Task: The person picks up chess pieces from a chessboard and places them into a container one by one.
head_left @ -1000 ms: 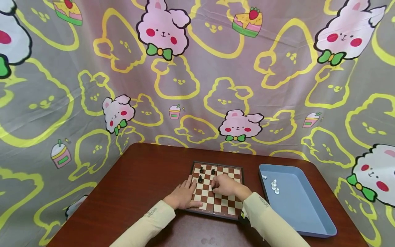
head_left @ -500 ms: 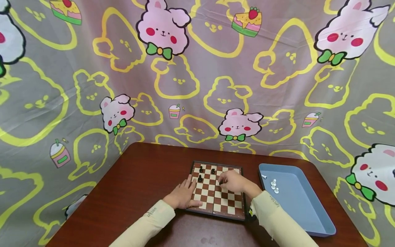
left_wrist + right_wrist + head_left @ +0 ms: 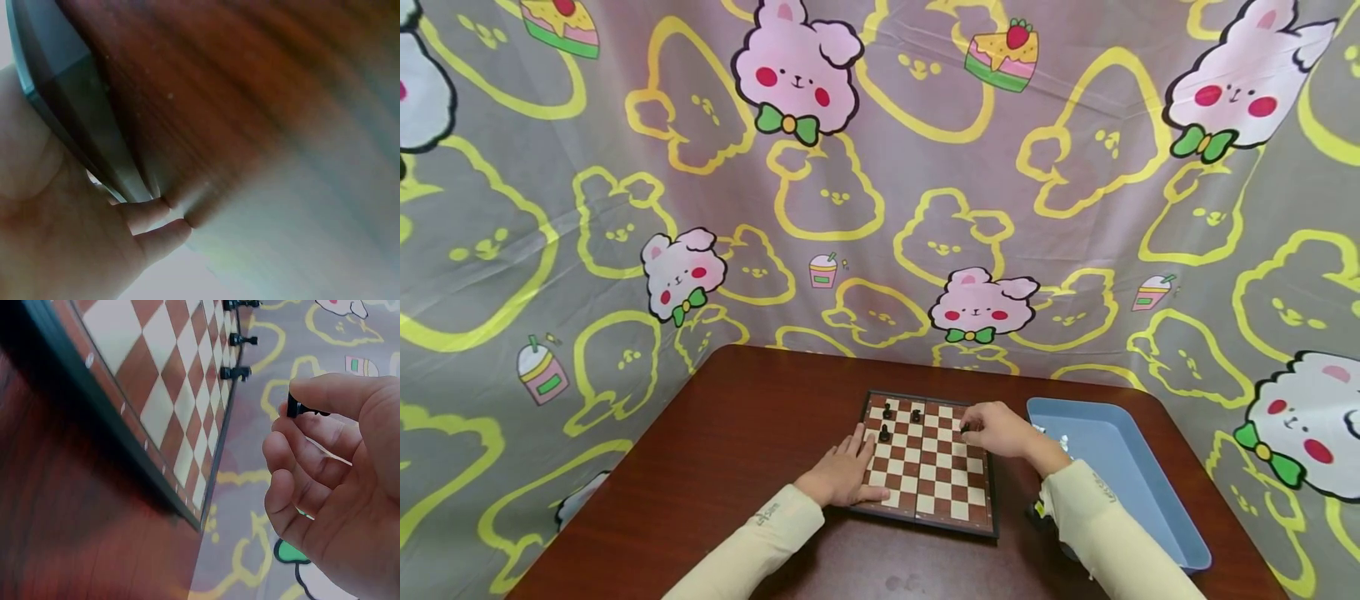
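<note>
A brown-and-cream chessboard [image 3: 951,475] lies unfolded on the table. My left hand [image 3: 842,471] rests along its left edge, fingers straight and thumb over the near corner; the left wrist view shows fingertips beside the board's dark side [image 3: 94,119]. Above the board's right side, my right hand [image 3: 1002,429] pinches a small black chess piece [image 3: 297,407] between thumb and forefinger. The other fingers are loosely curled. Several black pieces stand near the far left corner, among them a black pawn [image 3: 884,433], one black piece [image 3: 887,412] behind it and another [image 3: 916,417] to its right.
Right of the board is a blue-grey tray [image 3: 1108,437]. White chess pieces [image 3: 1064,442] lie in it, partly hidden by my right wrist. A cartoon-print curtain [image 3: 865,208] hangs close behind the brown table [image 3: 775,400].
My right hand has moved right across the board toward the tray, carrying the black chess piece. My left hand has stayed on the board's left edge.
</note>
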Demonstrator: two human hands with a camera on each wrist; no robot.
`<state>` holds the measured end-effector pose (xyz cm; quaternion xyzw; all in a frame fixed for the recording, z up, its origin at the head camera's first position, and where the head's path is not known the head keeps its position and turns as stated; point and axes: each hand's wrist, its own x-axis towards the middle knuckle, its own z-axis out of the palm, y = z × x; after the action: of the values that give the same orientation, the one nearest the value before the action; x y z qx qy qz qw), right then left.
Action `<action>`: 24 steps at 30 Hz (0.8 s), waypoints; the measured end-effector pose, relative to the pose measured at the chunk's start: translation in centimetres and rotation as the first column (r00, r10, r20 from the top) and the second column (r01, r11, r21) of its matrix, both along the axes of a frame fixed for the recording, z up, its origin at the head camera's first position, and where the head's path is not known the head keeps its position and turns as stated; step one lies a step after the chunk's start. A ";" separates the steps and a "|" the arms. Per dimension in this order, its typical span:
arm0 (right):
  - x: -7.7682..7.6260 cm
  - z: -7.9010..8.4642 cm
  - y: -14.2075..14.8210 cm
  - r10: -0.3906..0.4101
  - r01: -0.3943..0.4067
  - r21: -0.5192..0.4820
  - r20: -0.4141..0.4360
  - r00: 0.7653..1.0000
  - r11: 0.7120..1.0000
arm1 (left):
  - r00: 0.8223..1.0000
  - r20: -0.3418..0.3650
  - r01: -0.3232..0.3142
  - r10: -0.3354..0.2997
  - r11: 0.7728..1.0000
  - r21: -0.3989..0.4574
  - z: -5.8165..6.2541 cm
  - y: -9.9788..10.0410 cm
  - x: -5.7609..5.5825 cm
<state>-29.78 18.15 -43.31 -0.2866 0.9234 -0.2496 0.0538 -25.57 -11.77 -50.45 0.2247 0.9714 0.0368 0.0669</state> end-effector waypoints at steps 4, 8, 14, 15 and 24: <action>-0.2 0.0 1.2 -0.033 0.033 -0.013 0.007 0.999 0.999 | 1.000 0.001 -0.001 0.001 1.000 -0.009 -0.2 -0.1 -0.1; -0.5 0.1 2.2 -0.067 0.067 -0.021 0.010 0.998 0.998 | 1.000 0.000 -0.010 0.010 1.000 -0.009 0.0 -0.1 -0.1; -0.9 0.3 3.8 -0.103 0.103 -0.026 0.009 0.995 0.994 | 1.000 0.008 -0.010 0.010 1.000 0.004 0.5 0.0 0.0; -0.9 0.3 4.2 -0.111 0.111 -0.026 0.011 0.994 0.993 | 1.000 0.011 -0.010 0.010 1.000 0.006 0.5 0.0 0.0; -0.9 0.3 6.9 -0.165 0.165 -0.037 0.002 0.986 0.986 | 1.000 0.009 -0.007 0.007 1.000 -0.010 0.2 0.0 0.1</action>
<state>-30.65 25.05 -42.96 -0.2102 0.9392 -0.2701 0.0269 -25.50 -11.75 -50.27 0.2208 0.9721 0.0332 0.0721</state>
